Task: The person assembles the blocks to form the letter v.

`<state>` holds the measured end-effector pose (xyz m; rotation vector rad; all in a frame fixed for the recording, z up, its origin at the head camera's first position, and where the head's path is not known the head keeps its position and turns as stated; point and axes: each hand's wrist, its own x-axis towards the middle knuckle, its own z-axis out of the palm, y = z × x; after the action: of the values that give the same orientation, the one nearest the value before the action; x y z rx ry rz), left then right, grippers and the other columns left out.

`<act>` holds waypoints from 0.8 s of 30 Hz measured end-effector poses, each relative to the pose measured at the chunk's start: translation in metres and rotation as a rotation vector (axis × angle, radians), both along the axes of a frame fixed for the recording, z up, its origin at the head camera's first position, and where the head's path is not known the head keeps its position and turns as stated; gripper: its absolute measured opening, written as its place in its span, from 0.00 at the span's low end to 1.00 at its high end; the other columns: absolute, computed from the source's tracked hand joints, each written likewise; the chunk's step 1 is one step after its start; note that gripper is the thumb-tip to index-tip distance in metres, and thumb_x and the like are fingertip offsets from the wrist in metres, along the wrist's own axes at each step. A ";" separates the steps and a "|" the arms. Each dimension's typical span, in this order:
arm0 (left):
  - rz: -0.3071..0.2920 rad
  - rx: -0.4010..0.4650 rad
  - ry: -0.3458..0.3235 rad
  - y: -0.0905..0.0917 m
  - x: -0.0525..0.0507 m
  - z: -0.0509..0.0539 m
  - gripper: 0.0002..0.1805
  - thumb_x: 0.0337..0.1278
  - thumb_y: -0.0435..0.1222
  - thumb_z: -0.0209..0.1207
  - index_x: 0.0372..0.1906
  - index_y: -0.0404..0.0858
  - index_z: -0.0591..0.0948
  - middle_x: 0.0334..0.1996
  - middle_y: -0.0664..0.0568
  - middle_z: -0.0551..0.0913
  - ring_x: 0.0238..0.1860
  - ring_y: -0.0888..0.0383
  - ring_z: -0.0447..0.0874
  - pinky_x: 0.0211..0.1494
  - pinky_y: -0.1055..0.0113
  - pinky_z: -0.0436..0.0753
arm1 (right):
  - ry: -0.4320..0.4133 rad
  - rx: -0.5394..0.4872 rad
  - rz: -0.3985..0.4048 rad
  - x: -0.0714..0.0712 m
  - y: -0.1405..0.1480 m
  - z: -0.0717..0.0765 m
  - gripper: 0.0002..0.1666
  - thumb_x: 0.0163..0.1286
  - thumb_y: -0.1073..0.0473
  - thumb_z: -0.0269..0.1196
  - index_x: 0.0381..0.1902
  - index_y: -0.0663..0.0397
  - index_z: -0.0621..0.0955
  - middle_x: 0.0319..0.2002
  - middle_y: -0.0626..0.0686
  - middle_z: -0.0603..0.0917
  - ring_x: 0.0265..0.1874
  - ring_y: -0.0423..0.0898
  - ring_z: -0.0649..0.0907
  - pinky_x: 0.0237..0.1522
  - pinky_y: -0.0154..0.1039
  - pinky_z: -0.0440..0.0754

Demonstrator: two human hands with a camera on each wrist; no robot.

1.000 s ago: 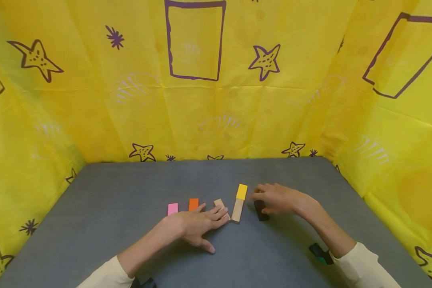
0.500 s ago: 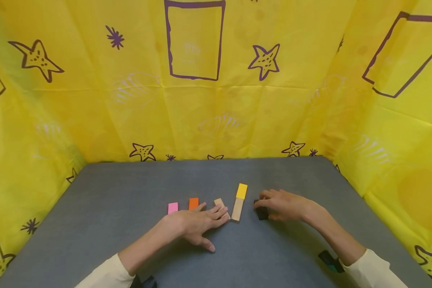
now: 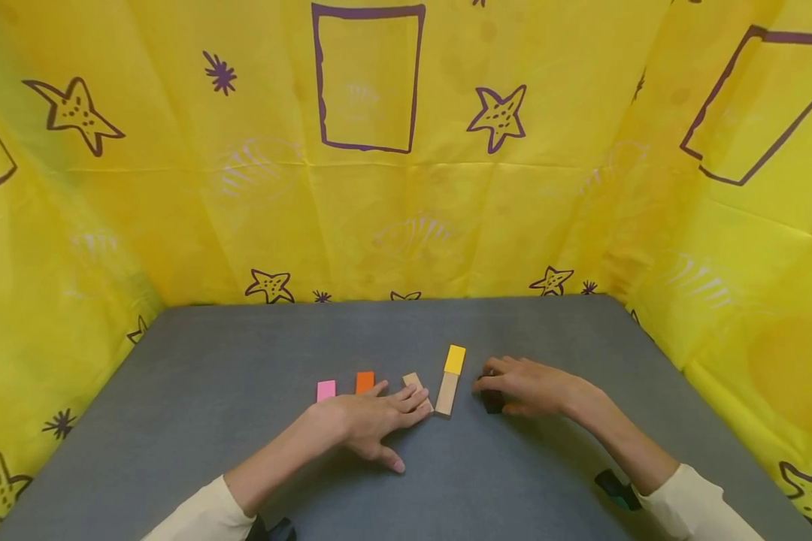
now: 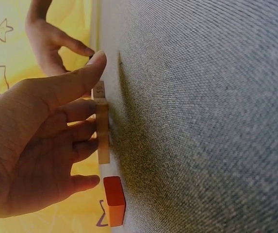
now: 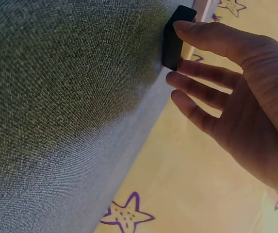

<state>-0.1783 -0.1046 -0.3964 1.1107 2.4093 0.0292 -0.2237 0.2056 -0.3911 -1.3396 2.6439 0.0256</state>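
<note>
The left hand (image 3: 375, 424) lies spread, its fingertips resting on a slanted bare-wood block (image 3: 412, 380); its thumb points away to the side. Beside those fingertips lies another wooden block (image 3: 446, 394), with a yellow block (image 3: 455, 359) touching its far end. At the right, the right hand (image 3: 531, 385) holds a black block (image 3: 492, 401) on the table. The right wrist view shows the thumb on one side of the black block (image 5: 172, 46), with fingers behind it. An orange block (image 3: 365, 382) stands just beyond the left hand, and a pink block (image 3: 325, 390) is partly hidden by it.
The grey table (image 3: 243, 346) is bounded by a yellow cloth (image 3: 548, 218) with purple drawings at the back and sides. Dark straps (image 3: 617, 488) show near the cream sleeves (image 3: 697, 503).
The right hand has shifted slightly to the right and down, and its fingers have closed round the black block. The left hand and the other blocks have stayed in place.
</note>
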 end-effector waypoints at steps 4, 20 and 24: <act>0.001 0.002 -0.006 -0.001 0.000 0.000 0.51 0.66 0.59 0.63 0.86 0.49 0.52 0.87 0.56 0.44 0.88 0.57 0.40 0.88 0.41 0.46 | -0.004 -0.004 0.008 0.001 -0.001 0.000 0.27 0.64 0.62 0.75 0.61 0.42 0.83 0.57 0.53 0.81 0.53 0.51 0.82 0.56 0.54 0.85; 0.009 -0.005 -0.002 0.001 0.000 0.000 0.51 0.66 0.58 0.64 0.85 0.50 0.53 0.87 0.57 0.45 0.88 0.57 0.41 0.88 0.41 0.47 | -0.025 -0.028 0.017 -0.002 -0.002 -0.005 0.23 0.63 0.62 0.76 0.56 0.44 0.84 0.57 0.52 0.81 0.50 0.48 0.82 0.55 0.49 0.86; 0.012 -0.008 -0.002 0.002 0.000 0.000 0.50 0.66 0.58 0.64 0.85 0.50 0.53 0.87 0.57 0.45 0.88 0.57 0.41 0.88 0.41 0.47 | -0.022 -0.036 0.018 -0.003 -0.001 -0.005 0.23 0.64 0.62 0.76 0.56 0.44 0.84 0.57 0.52 0.81 0.50 0.48 0.82 0.55 0.49 0.85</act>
<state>-0.1779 -0.1025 -0.3960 1.0918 2.4123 0.0253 -0.2269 0.2048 -0.3964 -1.3672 2.6259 -0.0347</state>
